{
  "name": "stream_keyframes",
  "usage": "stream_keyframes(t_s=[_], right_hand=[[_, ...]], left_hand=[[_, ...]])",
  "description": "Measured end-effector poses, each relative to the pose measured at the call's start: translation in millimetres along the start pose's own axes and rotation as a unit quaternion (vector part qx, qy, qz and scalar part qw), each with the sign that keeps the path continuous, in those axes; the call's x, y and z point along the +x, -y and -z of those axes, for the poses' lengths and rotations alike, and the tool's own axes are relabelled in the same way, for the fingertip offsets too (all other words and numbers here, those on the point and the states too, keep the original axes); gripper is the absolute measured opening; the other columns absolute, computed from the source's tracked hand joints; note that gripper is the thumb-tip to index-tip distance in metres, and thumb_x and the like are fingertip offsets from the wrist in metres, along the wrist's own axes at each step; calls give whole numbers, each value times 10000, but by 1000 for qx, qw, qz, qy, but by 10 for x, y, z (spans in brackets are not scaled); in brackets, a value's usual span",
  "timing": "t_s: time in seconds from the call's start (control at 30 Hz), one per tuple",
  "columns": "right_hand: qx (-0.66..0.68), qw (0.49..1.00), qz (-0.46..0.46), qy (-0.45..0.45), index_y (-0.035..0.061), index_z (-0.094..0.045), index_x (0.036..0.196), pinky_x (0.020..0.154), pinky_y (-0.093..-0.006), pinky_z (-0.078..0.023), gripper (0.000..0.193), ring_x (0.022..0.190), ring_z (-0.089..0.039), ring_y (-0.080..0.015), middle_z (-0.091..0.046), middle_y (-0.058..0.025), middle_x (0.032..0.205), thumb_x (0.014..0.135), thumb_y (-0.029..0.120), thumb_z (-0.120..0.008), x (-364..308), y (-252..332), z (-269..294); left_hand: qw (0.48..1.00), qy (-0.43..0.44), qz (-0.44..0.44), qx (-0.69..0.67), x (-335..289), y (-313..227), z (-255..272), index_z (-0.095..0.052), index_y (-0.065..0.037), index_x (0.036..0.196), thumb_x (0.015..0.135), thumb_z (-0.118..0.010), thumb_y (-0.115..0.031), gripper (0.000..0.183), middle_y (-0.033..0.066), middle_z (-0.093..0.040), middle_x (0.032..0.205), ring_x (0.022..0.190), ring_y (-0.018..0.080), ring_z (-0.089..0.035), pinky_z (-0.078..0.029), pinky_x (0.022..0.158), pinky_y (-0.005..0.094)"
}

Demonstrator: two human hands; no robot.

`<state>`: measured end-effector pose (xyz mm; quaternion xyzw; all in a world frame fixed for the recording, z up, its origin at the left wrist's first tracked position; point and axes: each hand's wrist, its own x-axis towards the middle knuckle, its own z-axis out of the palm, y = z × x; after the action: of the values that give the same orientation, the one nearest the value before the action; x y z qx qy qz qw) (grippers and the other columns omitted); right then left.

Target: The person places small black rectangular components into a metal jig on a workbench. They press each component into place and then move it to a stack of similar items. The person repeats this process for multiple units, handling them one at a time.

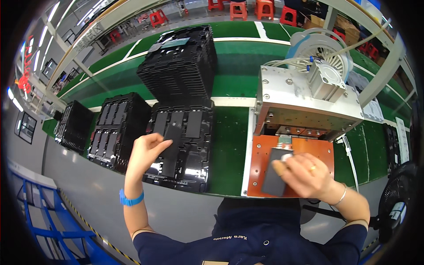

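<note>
Your right hand (304,174) lies nearest, fingers clamped on a dark flat panel (274,176) resting on the orange fixture plate (318,148) beneath the metal press (304,101). Your left hand (143,152) holds another dark panel (171,132) over the black tray (183,145), fingers closed on it. Judged: one panel is seated at the press; many filled tray slots remain on the green surface (229,145).

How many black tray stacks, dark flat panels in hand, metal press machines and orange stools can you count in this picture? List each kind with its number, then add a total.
Black tray stacks: 4
Dark flat panels in a hand: 2
Metal press machines: 1
Orange stools: at least 6; others are too small to tell
Total: at least 13
</note>
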<state>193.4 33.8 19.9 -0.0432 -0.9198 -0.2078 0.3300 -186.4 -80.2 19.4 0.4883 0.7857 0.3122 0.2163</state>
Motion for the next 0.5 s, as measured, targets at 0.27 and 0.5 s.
stream_keyframes(t_s=[0.27,0.5], right_hand=[[38,949,-278,142,-7,-643,1019,717,-311,-525,326,883,-623,-246,-618,-117,1045,693,10,-640,-409,251,297],[147,925,-337,95,4,-636,973,730,-344,-505,253,851,-574,-258,-595,-82,971,721,-27,-631,-444,16,143]], left_hand=[[982,164,65,-70,639,-69,-586,-624,-41,678,860,-713,-289,320,-10,-572,541,456,51,-534,-367,402,188],[936,-63,-313,147,242,-861,-906,-622,-23,834,674,-808,-118,263,124,-574,863,767,268,-607,-494,641,348]])
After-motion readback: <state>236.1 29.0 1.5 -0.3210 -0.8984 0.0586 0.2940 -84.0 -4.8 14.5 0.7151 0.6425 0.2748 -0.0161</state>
